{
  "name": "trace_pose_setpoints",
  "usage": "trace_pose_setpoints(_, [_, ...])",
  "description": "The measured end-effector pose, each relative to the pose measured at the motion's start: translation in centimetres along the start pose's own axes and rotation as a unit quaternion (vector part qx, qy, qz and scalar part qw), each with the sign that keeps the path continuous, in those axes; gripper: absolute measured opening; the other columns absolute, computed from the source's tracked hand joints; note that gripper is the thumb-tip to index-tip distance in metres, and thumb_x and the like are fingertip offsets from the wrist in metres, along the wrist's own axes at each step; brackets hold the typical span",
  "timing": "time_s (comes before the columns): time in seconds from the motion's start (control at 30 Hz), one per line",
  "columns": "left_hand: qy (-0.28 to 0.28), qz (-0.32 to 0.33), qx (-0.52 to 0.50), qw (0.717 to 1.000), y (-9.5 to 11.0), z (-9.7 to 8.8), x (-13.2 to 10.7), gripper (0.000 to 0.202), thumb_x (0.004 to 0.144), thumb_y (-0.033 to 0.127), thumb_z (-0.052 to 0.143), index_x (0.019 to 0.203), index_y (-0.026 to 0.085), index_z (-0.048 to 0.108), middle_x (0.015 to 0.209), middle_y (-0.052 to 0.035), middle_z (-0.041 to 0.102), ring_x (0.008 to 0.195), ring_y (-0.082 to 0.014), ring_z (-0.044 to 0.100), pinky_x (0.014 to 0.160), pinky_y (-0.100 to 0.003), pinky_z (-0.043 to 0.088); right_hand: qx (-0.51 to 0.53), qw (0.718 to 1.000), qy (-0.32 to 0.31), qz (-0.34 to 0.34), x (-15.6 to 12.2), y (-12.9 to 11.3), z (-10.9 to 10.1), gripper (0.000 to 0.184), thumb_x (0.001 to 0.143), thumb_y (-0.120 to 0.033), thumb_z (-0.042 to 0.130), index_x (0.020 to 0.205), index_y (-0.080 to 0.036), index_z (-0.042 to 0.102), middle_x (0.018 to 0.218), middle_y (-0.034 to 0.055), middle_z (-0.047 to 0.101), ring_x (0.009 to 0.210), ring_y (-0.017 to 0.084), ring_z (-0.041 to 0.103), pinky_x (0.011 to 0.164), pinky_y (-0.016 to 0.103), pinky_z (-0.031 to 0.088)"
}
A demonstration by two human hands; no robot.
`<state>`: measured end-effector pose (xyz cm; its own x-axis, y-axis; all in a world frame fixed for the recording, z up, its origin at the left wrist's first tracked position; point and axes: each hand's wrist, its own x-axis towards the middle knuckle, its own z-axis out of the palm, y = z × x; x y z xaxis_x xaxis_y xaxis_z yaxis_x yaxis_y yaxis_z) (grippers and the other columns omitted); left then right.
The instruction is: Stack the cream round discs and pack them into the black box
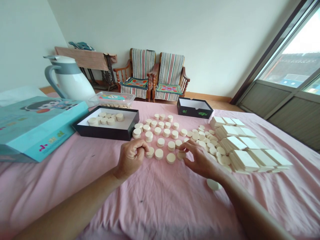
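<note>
My left hand [132, 156] is curled into a fist beside a short stack of round wooden discs [150, 152] at the left end of the front row. Whatever its fingers may hold is hidden. At the other end of that row, my right hand [198, 158] has its thumb and fingers bent around a pale wooden disc [181, 155]. Between the hands stand two more small stacks, one being the disc stack [171, 158]. Further stacks form rows behind them. Just past my right hand lies a loose heap of discs [211, 145].
Stacked rectangular wooden pieces [246, 160] stand at right. A black box [107, 133] holding discs is at left, beside a turquoise box [50, 133], a jug [72, 78] and a clear plastic container [113, 97]. Another black box [195, 111] sits at the back; discs [213, 184] lie near my right forearm.
</note>
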<state>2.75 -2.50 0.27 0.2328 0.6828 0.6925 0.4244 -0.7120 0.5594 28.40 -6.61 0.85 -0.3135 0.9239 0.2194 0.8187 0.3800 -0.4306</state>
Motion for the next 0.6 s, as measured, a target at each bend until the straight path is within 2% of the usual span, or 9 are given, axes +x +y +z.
trace_pose_setpoints(0.2, [0.003, 0.002, 0.000, 1.000, 0.1, 0.0, 0.1, 0.026, 0.067, -0.001, 0.040, 0.056, 0.016, 0.057, 0.055, 0.0015, 0.061, 0.051, -0.0094, 0.056, 0.053, -0.020, 0.041, -0.003, 1.000, -0.008, 0.008, 0.1, -0.4, 0.0, 0.024, 0.075, -0.011, 0.053, 0.096, -0.020, 0.058, 0.094, 0.0052, 0.058, 0.085, 0.018, 0.056, 0.077, 0.032, 0.044])
trace_pose_setpoints(0.3, [0.001, 0.002, 0.000, 1.000, 0.0, 0.0, 0.1, 0.027, 0.068, -0.001, 0.040, 0.056, 0.015, 0.057, 0.055, 0.0016, 0.061, 0.052, -0.0092, 0.056, 0.053, -0.020, 0.041, 0.002, 1.000, 0.008, 0.013, -0.4, -0.4, -1.1, 0.026, 0.076, -0.014, 0.055, 0.101, -0.021, 0.058, 0.099, 0.0054, 0.058, 0.088, 0.018, 0.057, 0.079, 0.032, 0.044])
trace_pose_setpoints(0.37, [0.000, 0.004, -0.002, 1.000, -0.1, 0.0, 0.1, 0.027, 0.068, -0.001, 0.040, 0.056, 0.015, 0.057, 0.055, 0.0020, 0.060, 0.051, -0.0089, 0.056, 0.053, -0.019, 0.040, -0.010, 0.999, 0.006, 0.043, -1.3, -0.4, -2.4, 0.020, 0.078, -0.016, 0.054, 0.098, -0.021, 0.058, 0.096, 0.0049, 0.060, 0.085, 0.017, 0.058, 0.076, 0.031, 0.045])
trace_pose_setpoints(0.4, [-0.001, 0.006, -0.002, 1.000, -0.2, 0.0, 0.1, 0.027, 0.067, -0.002, 0.040, 0.056, 0.015, 0.057, 0.055, 0.0022, 0.060, 0.051, -0.0087, 0.056, 0.053, -0.019, 0.040, -0.020, 0.998, -0.013, 0.059, -2.0, -0.4, -3.2, 0.017, 0.079, -0.018, 0.054, 0.095, -0.021, 0.059, 0.093, 0.0046, 0.060, 0.083, 0.017, 0.059, 0.074, 0.031, 0.046])
trace_pose_setpoints(0.47, [-0.002, 0.009, -0.002, 1.000, -0.3, 0.0, 0.0, 0.027, 0.067, -0.002, 0.040, 0.056, 0.015, 0.057, 0.054, 0.0026, 0.060, 0.050, -0.0082, 0.055, 0.052, -0.019, 0.040, -0.039, 0.993, -0.097, 0.063, -3.6, -0.3, -4.7, 0.017, 0.079, -0.020, 0.055, 0.095, -0.022, 0.060, 0.094, 0.0048, 0.062, 0.083, 0.018, 0.060, 0.074, 0.033, 0.047])
trace_pose_setpoints(0.53, [-0.003, 0.010, -0.001, 1.000, -0.4, 0.1, -0.1, 0.027, 0.066, -0.002, 0.040, 0.057, 0.015, 0.058, 0.054, 0.0028, 0.059, 0.050, -0.0080, 0.055, 0.052, -0.018, 0.040, -0.047, 0.983, -0.174, 0.044, -5.3, -0.2, -5.8, 0.027, 0.078, -0.017, 0.056, 0.104, -0.023, 0.060, 0.106, 0.0068, 0.062, 0.095, 0.021, 0.060, 0.084, 0.036, 0.048])
trace_pose_setpoints(0.6, [-0.003, 0.013, 0.000, 1.000, -0.5, 0.2, -0.1, 0.027, 0.067, -0.002, 0.040, 0.057, 0.015, 0.058, 0.054, 0.0029, 0.059, 0.049, -0.0079, 0.055, 0.052, -0.018, 0.040, -0.060, 0.977, -0.202, 0.031, -6.8, -0.1, -6.3, 0.035, 0.075, -0.014, 0.057, 0.109, -0.024, 0.059, 0.117, 0.0081, 0.060, 0.114, 0.025, 0.054, 0.096, 0.040, 0.044])
